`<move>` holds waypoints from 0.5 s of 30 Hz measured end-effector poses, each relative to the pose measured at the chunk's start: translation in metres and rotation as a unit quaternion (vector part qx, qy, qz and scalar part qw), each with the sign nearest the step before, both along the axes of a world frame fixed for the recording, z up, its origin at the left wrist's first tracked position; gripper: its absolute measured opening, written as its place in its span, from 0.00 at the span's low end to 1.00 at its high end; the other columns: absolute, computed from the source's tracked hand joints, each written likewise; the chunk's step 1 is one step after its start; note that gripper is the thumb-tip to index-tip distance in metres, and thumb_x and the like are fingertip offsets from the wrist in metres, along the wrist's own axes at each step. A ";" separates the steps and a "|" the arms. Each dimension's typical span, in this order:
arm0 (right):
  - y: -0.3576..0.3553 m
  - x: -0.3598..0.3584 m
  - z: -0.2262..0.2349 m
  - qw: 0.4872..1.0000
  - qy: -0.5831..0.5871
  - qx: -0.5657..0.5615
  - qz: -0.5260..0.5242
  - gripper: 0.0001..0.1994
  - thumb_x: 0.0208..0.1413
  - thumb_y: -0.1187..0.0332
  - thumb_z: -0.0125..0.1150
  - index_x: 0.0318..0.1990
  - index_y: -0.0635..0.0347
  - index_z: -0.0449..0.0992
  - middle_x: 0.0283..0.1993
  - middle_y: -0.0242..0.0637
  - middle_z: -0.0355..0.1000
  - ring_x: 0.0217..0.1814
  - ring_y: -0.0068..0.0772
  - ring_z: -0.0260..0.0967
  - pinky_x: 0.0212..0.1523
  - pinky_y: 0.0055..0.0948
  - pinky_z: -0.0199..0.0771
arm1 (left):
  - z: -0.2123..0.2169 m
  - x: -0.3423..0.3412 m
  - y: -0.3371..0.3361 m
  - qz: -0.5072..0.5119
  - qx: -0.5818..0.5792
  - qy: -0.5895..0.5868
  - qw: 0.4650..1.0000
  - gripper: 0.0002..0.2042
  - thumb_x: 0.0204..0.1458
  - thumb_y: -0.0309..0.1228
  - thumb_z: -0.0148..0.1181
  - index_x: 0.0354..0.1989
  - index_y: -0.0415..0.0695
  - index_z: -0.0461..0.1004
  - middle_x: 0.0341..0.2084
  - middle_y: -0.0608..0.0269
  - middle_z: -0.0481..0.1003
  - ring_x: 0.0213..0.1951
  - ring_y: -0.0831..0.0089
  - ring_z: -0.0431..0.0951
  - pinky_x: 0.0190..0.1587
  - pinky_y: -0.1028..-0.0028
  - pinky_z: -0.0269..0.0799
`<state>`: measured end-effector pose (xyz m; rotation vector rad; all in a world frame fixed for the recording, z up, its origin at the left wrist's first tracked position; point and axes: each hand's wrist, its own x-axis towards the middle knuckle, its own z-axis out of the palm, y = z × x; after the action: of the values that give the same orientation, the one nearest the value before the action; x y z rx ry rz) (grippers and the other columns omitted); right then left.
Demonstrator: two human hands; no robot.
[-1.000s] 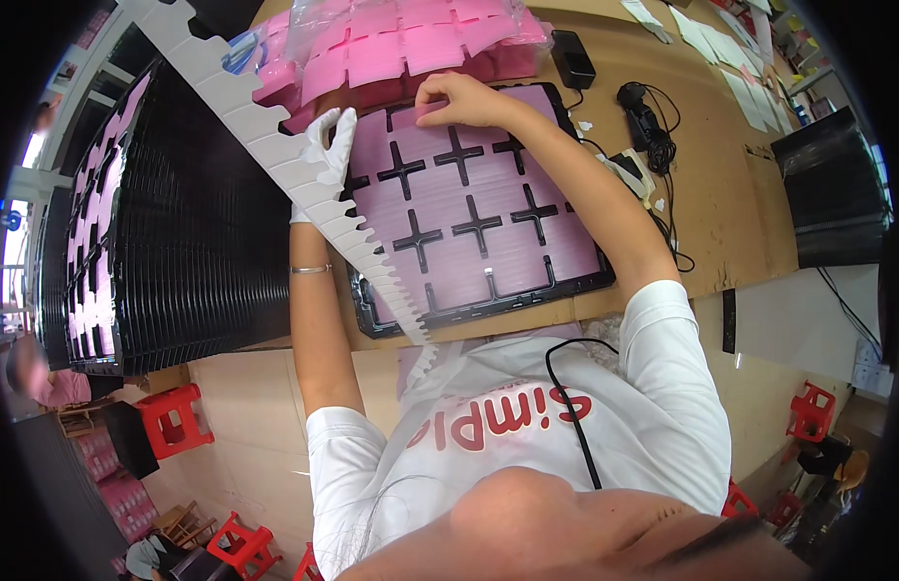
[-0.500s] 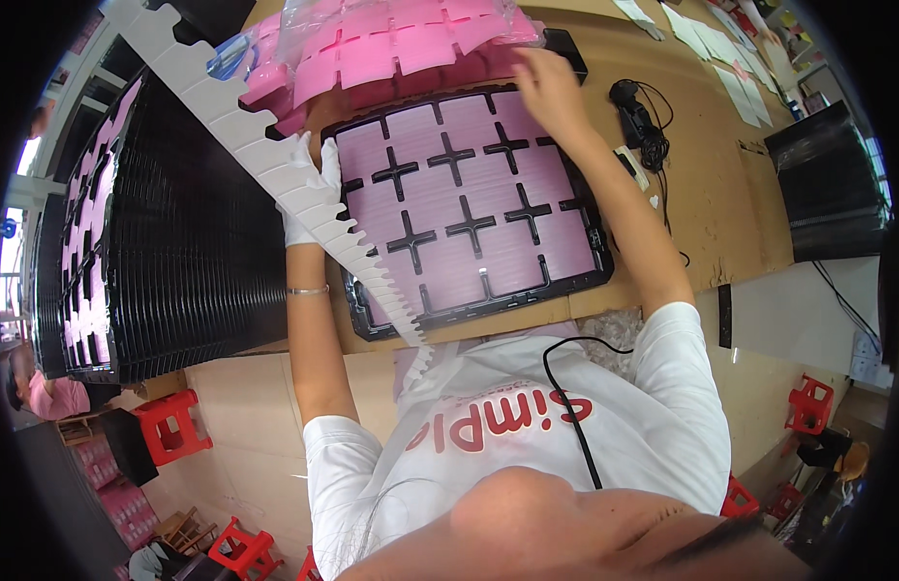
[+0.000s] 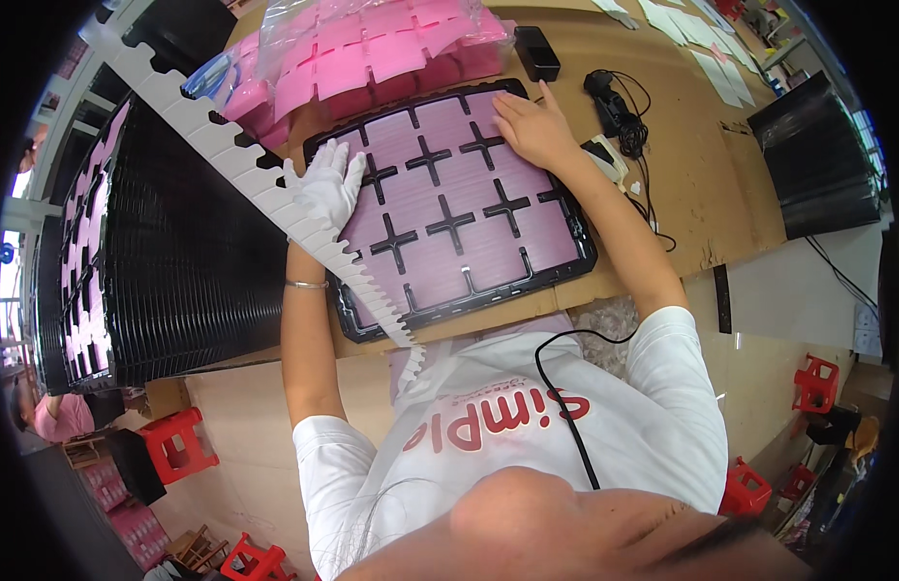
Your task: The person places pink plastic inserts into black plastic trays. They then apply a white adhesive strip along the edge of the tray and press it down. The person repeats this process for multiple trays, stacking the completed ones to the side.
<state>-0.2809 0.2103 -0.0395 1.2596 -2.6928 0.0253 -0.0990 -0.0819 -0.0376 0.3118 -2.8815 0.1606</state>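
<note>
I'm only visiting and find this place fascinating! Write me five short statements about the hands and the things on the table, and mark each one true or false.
1. The left hand wears a white glove. True.
2. The right hand wears a matching glove. False: it is bare.
3. Black cross-shaped dividers show in the black tray between the hands. True.
4. The tall stack of black trays stands to the right of that tray. False: it stands to the left.
5. Bright pink sheets, partly covered by clear plastic, lie beyond the tray. True.
</note>
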 end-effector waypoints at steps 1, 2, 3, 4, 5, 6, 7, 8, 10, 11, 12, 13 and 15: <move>-0.003 0.001 0.011 0.998 -0.019 0.054 -0.037 0.22 0.64 0.55 0.42 0.61 0.55 0.67 0.67 0.37 0.61 0.70 0.29 0.54 0.71 0.49 0.40 | 0.000 0.000 -0.001 0.007 0.006 0.019 1.000 0.23 0.62 0.48 0.42 0.59 0.49 0.68 0.61 0.59 0.66 0.63 0.67 0.63 0.67 0.51 0.42; -0.005 -0.003 0.007 1.000 0.006 0.009 -0.020 0.22 0.64 0.56 0.42 0.60 0.56 0.68 0.66 0.37 0.62 0.69 0.30 0.55 0.71 0.49 0.42 | 0.001 0.000 -0.002 0.014 0.011 0.039 0.999 0.23 0.62 0.48 0.42 0.59 0.49 0.69 0.60 0.58 0.67 0.63 0.67 0.64 0.67 0.51 0.43; -0.005 -0.007 0.002 0.999 0.030 -0.033 -0.008 0.22 0.64 0.56 0.43 0.60 0.56 0.68 0.64 0.38 0.63 0.68 0.31 0.57 0.70 0.50 0.43 | 0.000 0.000 -0.001 0.017 0.019 0.057 0.998 0.22 0.62 0.47 0.43 0.58 0.49 0.70 0.59 0.58 0.68 0.62 0.67 0.65 0.67 0.52 0.43; -0.004 -0.009 -0.003 0.996 0.054 -0.076 0.005 0.22 0.63 0.57 0.44 0.59 0.57 0.69 0.63 0.38 0.65 0.67 0.31 0.59 0.70 0.50 0.44 | -0.001 -0.001 0.000 -0.005 0.008 0.078 0.997 0.23 0.62 0.47 0.43 0.59 0.48 0.69 0.61 0.57 0.66 0.63 0.66 0.63 0.67 0.53 0.45; -0.003 -0.011 -0.007 0.988 0.070 -0.136 0.036 0.21 0.63 0.56 0.43 0.58 0.58 0.69 0.62 0.39 0.66 0.66 0.32 0.60 0.70 0.50 0.45 | -0.004 0.001 0.001 -0.013 -0.002 0.086 0.996 0.24 0.62 0.48 0.43 0.60 0.47 0.68 0.61 0.57 0.65 0.64 0.66 0.62 0.67 0.53 0.45; -0.003 -0.011 -0.008 0.974 0.086 -0.197 0.068 0.21 0.63 0.56 0.43 0.58 0.58 0.69 0.60 0.39 0.67 0.65 0.33 0.62 0.69 0.50 0.45 | -0.006 0.003 0.003 -0.020 -0.014 0.095 0.995 0.24 0.62 0.48 0.43 0.60 0.47 0.67 0.62 0.56 0.64 0.64 0.65 0.61 0.66 0.53 0.46; -0.004 -0.012 -0.009 0.956 0.101 -0.256 0.100 0.21 0.63 0.56 0.43 0.57 0.59 0.69 0.59 0.40 0.69 0.63 0.34 0.63 0.69 0.50 0.46 | -0.006 0.004 0.004 -0.027 -0.026 0.104 0.994 0.25 0.62 0.48 0.42 0.61 0.46 0.66 0.62 0.56 0.64 0.65 0.65 0.61 0.66 0.52 0.46; -0.004 -0.015 -0.018 0.962 0.106 -0.230 0.101 0.21 0.63 0.56 0.43 0.57 0.59 0.69 0.58 0.40 0.69 0.63 0.35 0.64 0.69 0.50 0.46 | -0.005 0.003 0.003 -0.016 -0.018 0.067 0.997 0.25 0.62 0.49 0.42 0.61 0.46 0.66 0.62 0.55 0.63 0.65 0.64 0.60 0.66 0.52 0.46; 0.000 -0.012 -0.032 0.973 0.111 -0.171 0.104 0.21 0.63 0.56 0.43 0.56 0.60 0.69 0.56 0.42 0.71 0.61 0.37 0.65 0.68 0.51 0.47 | 0.000 0.003 0.006 0.006 0.004 -0.010 1.000 0.26 0.62 0.50 0.41 0.62 0.46 0.64 0.63 0.54 0.62 0.66 0.63 0.58 0.67 0.51 0.45; 0.005 -0.014 -0.035 0.980 0.106 -0.153 0.069 0.21 0.64 0.56 0.42 0.57 0.59 0.69 0.56 0.42 0.71 0.62 0.37 0.64 0.68 0.50 0.48 | 0.002 0.004 0.007 0.008 -0.004 -0.010 1.000 0.26 0.62 0.50 0.41 0.62 0.46 0.64 0.63 0.54 0.62 0.66 0.63 0.58 0.67 0.51 0.45; 0.005 -0.013 -0.027 0.985 0.102 -0.136 0.037 0.21 0.64 0.56 0.42 0.57 0.59 0.69 0.56 0.43 0.70 0.62 0.38 0.64 0.68 0.50 0.48 | 0.004 0.005 0.006 0.013 -0.013 -0.009 1.000 0.26 0.62 0.50 0.40 0.62 0.46 0.64 0.63 0.54 0.62 0.66 0.62 0.58 0.67 0.51 0.45; 0.006 -0.009 -0.018 0.988 0.094 -0.120 0.004 0.22 0.64 0.55 0.41 0.57 0.59 0.69 0.56 0.43 0.70 0.62 0.39 0.64 0.68 0.50 0.48 | 0.005 0.009 0.005 0.018 -0.022 -0.012 1.000 0.27 0.62 0.51 0.40 0.62 0.46 0.64 0.63 0.54 0.62 0.66 0.62 0.58 0.67 0.50 0.45; 0.022 0.009 -0.002 0.977 0.019 -0.212 0.018 0.20 0.63 0.57 0.43 0.57 0.59 0.69 0.56 0.44 0.70 0.62 0.41 0.64 0.67 0.49 0.51 | 0.009 0.030 0.009 -0.039 0.007 0.051 0.998 0.25 0.61 0.46 0.44 0.60 0.43 0.65 0.62 0.50 0.62 0.65 0.59 0.59 0.66 0.51 0.46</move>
<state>-0.2714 0.2319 -0.0412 1.1558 -2.4485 0.5432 -0.0686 -0.0733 -0.0283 0.2047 -2.7885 0.1089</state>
